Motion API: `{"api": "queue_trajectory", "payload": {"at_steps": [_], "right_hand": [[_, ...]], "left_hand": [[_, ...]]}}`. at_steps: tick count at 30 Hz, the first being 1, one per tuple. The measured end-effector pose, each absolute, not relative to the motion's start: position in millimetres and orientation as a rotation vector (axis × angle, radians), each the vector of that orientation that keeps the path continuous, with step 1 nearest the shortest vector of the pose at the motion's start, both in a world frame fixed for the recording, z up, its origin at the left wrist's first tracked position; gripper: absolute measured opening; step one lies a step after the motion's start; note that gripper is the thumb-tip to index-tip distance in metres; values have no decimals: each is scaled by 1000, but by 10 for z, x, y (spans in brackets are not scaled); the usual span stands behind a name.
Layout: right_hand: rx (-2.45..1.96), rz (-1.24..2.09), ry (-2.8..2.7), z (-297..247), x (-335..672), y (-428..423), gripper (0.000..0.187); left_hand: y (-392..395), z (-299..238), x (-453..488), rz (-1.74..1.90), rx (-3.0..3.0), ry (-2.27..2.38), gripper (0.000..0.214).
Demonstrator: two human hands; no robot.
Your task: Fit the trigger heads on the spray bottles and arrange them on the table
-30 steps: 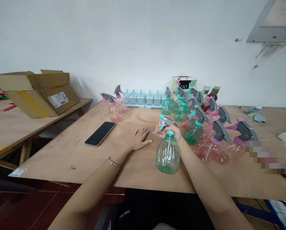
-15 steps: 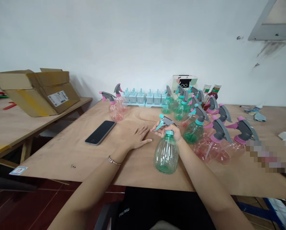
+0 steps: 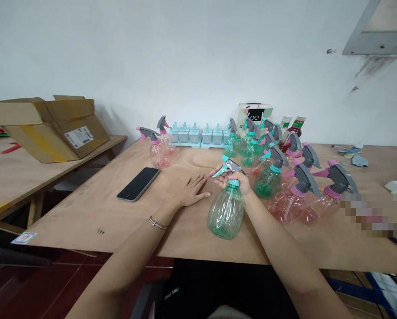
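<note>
Green spray bottle (image 3: pixel 225 212) tilted further left since before, right hand (image 3: pixel 236 179) clamped on its neck, left hand (image 3: pixel 188 191) flat and spread on counter (image 3: pixel 95 212), phone (image 3: pixel 138 184) nearby

Plywood table (image 3: pixel 95 212): phone (image 3: pixel 138 184), spray bottles (image 3: pixel 270 180), perhaps moulds (image 3: pixel 198 135)

A phone (image 3: pixel 138 184) lies on the tabletop (image 3: pixel 95 215), near two pink sprayers (image 3: pixel 159 156). A cardboard box (image 3: pixel 52 126) sits on the side table (image 3: pixel 12 177) at left.

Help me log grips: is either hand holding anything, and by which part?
The right hand holds the green spray bottle by its neck, just below the grey trigger head. The left hand lies flat on the table, holding nothing.
</note>
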State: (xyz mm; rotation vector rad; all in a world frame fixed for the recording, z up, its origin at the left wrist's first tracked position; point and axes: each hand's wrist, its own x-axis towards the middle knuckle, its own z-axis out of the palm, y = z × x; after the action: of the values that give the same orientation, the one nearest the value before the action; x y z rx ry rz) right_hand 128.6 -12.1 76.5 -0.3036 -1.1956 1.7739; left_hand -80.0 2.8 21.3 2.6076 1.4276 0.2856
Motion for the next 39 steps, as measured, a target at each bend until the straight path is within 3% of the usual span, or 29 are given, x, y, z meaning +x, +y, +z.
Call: {"api": "queue_trajectory", "payload": {"at_steps": [5, 12, 16, 23, 28, 34, 37, 39], "right_hand": [[-210, 1722, -1271, 792, 1289, -129, 18], [-352, 1717, -1219, 805, 1272, -153, 25], [-348, 1602, -1236, 782, 1308, -110, 16], [-423, 1459, -1163, 766, 1281, -79, 28], [-466, 1234, -1110, 750, 1233, -50, 21], [-533, 1049, -1097, 751, 1216, -59, 17], [-583, 992, -1128, 727, 1202, -52, 28], [-624, 1002, -1113, 672, 1193, -10, 52]], "left_hand": [[11, 247, -790, 180, 2588, 1460, 85], [18, 248, -802, 269, 2604, 1406, 83], [-2, 270, -815, 285, 2521, 1388, 83], [-25, 282, -812, 857, 2132, 1142, 66], [-200, 410, -754, 1065, 1966, 748, 62], [-532, 582, -616, 919, 2279, 980, 90], [-496, 595, -582, 940, 2374, 1106, 89], [-360, 610, -607, 986, 2394, 1100, 84]]}}
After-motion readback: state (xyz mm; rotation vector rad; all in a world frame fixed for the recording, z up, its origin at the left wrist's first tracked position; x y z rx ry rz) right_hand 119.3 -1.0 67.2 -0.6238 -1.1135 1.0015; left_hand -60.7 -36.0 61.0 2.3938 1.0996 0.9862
